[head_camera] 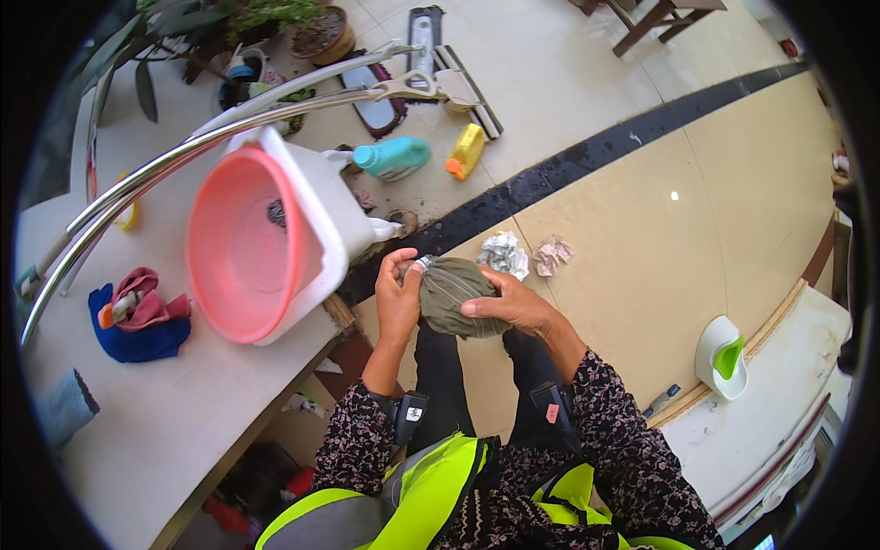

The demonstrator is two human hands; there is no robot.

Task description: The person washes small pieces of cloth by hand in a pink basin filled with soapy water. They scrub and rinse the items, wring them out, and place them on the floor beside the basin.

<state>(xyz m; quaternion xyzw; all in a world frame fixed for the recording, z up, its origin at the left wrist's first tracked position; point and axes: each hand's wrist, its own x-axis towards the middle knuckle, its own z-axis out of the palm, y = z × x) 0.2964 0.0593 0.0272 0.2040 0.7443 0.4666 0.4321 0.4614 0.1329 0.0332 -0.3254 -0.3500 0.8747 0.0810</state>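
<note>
An olive-green cloth bundle (454, 297), round and gathered at its left end, is held between both hands above my knees. My left hand (401, 295) pinches the gathered neck, where a small whitish piece shows by the thumb. Around the bundle's right side curves my right hand (512, 302), its thumb lying on top of the cloth. What is inside the bundle is hidden. Just beyond it on the tiled floor lie a crumpled white paper (505, 254) and a crumpled pinkish paper (551, 255).
A pink basin (237, 247) holding a scouring pad (276, 213) tilts on a white plastic stool (323, 199) to the left. Beyond stand a teal bottle (395, 158), a yellow bottle (467, 148) and long-handled mops (426, 48). A white counter (227, 405) borders my left side.
</note>
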